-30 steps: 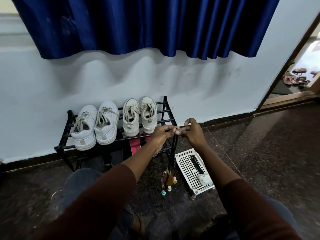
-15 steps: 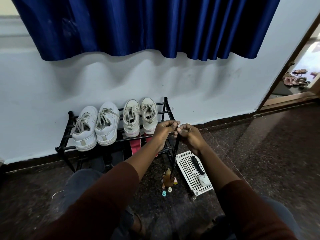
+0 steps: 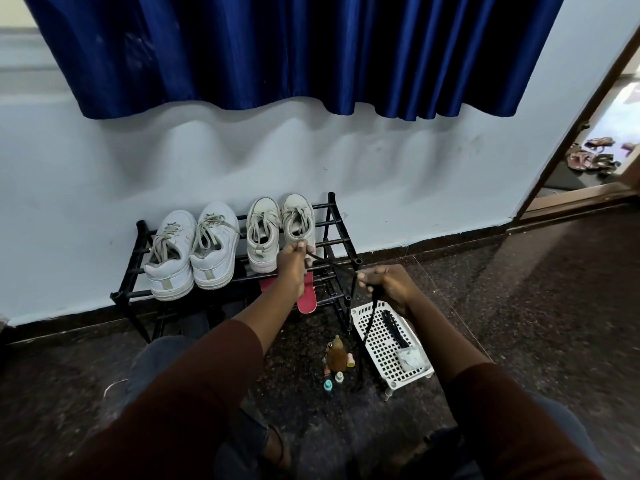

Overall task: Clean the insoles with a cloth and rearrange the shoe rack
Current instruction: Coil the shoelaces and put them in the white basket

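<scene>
black lace (image 3: 367, 323) stretched slantwise between left hand (image 3: 292, 263), higher, and right hand (image 3: 389, 285)

Glossy satin curtain (image 3: 277, 46), speckled polished floor (image 3: 536, 306)

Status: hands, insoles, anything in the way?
Both pinching: left hand and right hand hold black lace taut. Untouched: red insoles on lower rack. Floor: bottles nearby.

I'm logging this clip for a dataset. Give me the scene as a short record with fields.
Left hand: pinches thin black lace
Right hand: grips same lace; its end hangs down
Black metal shoe rack, top shelf: two pairs of white sneakers
Lower shelf: red insole
Floor: white perforated plastic tray holding crumpled white cloth
</scene>
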{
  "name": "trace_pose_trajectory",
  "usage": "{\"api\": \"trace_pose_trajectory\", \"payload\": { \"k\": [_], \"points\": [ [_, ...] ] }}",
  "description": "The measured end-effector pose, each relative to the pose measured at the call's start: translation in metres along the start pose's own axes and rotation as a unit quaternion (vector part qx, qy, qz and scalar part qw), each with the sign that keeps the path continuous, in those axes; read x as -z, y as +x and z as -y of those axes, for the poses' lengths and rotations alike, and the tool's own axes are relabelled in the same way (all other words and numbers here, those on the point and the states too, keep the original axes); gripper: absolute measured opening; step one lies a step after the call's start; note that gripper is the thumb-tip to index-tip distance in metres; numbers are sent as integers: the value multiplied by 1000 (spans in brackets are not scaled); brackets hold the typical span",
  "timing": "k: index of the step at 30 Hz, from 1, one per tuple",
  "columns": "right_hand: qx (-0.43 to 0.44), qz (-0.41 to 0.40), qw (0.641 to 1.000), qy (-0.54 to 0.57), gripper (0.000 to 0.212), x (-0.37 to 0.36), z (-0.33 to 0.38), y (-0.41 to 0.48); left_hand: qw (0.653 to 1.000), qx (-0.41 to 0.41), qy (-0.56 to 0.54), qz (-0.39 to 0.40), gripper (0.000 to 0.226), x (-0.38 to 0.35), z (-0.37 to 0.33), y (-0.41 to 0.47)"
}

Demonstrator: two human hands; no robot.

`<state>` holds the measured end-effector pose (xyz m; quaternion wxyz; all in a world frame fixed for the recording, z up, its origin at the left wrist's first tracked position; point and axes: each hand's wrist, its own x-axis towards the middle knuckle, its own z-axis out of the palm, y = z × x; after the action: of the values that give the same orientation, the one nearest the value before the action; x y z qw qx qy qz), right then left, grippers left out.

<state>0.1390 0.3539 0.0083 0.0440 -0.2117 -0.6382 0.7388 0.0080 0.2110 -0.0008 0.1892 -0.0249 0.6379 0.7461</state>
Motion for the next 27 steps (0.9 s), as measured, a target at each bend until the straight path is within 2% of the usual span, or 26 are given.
{"api": "trace_pose_trajectory", "payload": {
  "k": [5, 7, 9, 12, 14, 16, 18, 21, 24, 27],
  "points": [
    [-26, -15, 998, -56, 8, 15, -3, 0, 993, -28, -18, -112, 25, 18, -3, 12],
    [-25, -31, 995, -90, 8, 17, -1, 2, 991, -39, 27, -124, 19, 21, -3, 15],
    [-17, -44, 990, -130, 9, 16, 1, 6, 987, -70, 116, -82, 17, 21, -1, 13],
    [6, -53, 984, -172, 6, 8, 5, 12, 968, -98, 221, 69, 35, 11, 6, 6],
    [29, -60, 976, -210, 8, -1, 10, 14, 937, -106, 278, 182, 40, -1, 10, -2],
    [38, -58, 974, -215, 6, -9, 14, 16, 903, -116, 325, 257, 36, -12, 16, -6],
    [44, -59, 975, -212, 10, -13, 16, 19, 888, -100, 357, 272, 29, -19, 23, -6],
    [40, -57, 978, -195, 9, -13, 15, 19, 892, -75, 371, 247, 37, -23, 30, -4],
    [21, -50, 987, -150, 7, -8, 13, 14, 875, -62, 411, 248, 37, -20, 27, -10],
    [0, -44, 989, -143, 7, 0, 9, 11, 872, -72, 439, 205, 37, -11, 26, -8]
  ]
}}
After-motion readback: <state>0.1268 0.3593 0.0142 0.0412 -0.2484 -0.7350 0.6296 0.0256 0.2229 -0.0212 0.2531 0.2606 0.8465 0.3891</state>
